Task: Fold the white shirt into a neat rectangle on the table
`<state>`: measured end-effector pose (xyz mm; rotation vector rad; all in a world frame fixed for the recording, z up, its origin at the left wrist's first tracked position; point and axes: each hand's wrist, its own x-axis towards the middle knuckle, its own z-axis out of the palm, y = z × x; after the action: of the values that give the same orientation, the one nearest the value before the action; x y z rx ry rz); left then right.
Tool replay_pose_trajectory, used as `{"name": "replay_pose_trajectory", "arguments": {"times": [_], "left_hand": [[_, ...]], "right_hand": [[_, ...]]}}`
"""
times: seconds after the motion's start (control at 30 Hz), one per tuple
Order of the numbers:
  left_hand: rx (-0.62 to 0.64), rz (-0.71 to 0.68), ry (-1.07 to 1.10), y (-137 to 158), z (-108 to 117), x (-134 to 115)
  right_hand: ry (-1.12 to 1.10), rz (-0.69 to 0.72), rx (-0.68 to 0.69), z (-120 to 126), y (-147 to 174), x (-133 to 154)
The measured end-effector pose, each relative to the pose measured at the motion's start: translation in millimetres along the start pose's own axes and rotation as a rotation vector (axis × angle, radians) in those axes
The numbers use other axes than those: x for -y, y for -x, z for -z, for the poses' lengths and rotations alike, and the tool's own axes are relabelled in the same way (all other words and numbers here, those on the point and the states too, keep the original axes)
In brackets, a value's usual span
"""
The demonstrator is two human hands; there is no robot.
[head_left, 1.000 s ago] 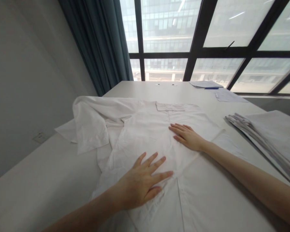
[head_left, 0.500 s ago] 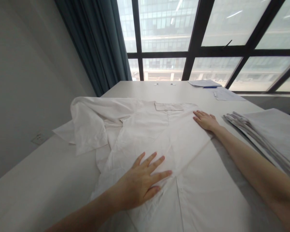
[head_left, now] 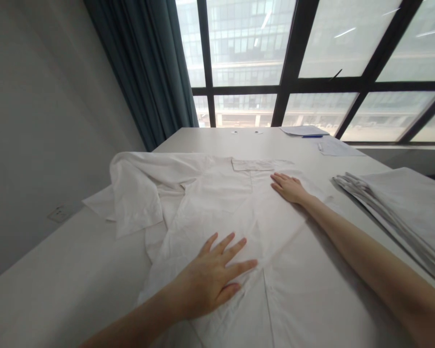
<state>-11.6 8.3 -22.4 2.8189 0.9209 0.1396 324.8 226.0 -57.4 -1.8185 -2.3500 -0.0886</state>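
Observation:
A white short-sleeved garment [head_left: 217, 193], like a coat or shirt, lies spread on the white table [head_left: 105, 270], its collar band at the far end. One sleeve [head_left: 137, 198] sticks out to the left with a fold in it. Palm down on the garment's middle, my left hand [head_left: 217, 275] has its fingers spread. My right hand [head_left: 288, 187] rests flat on the cloth near the collar, fingers extended and close together. Neither hand grips the fabric. The garment's right sleeve cannot be made out, and its lower end runs out of view.
To the right lies a stack of folded white cloth [head_left: 409, 203]. Sheets of paper [head_left: 304, 130] and a blue pen [head_left: 312, 136] are at the far right of the table. A dark curtain [head_left: 148, 63] and a wall stand on the left, with windows behind the table.
My right hand has slid left across the cloth, closer to the collar. My left hand stays in place on the garment. The camera has tilted slightly up.

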Motion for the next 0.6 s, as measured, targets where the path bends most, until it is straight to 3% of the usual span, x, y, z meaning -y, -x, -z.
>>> {"name": "replay_pose_trajectory", "arguments": {"times": [0.17, 0.37, 0.5, 0.6], "left_hand": [[0.011, -0.003, 0.000, 0, 3, 1], [0.012, 0.001, -0.030, -1, 5, -4], [-0.185, 0.079, -0.139, -1, 1, 12], [-0.407, 0.300, -0.244, 3, 9, 48]], "right_hand": [[0.028, -0.176, -0.060, 5, -19, -27], [0.023, -0.173, -0.074, 3, -13, -33], [-0.011, -0.032, -0.063, 6, 21, -27], [-0.063, 0.148, -0.052, 11, 60, -22]]}}
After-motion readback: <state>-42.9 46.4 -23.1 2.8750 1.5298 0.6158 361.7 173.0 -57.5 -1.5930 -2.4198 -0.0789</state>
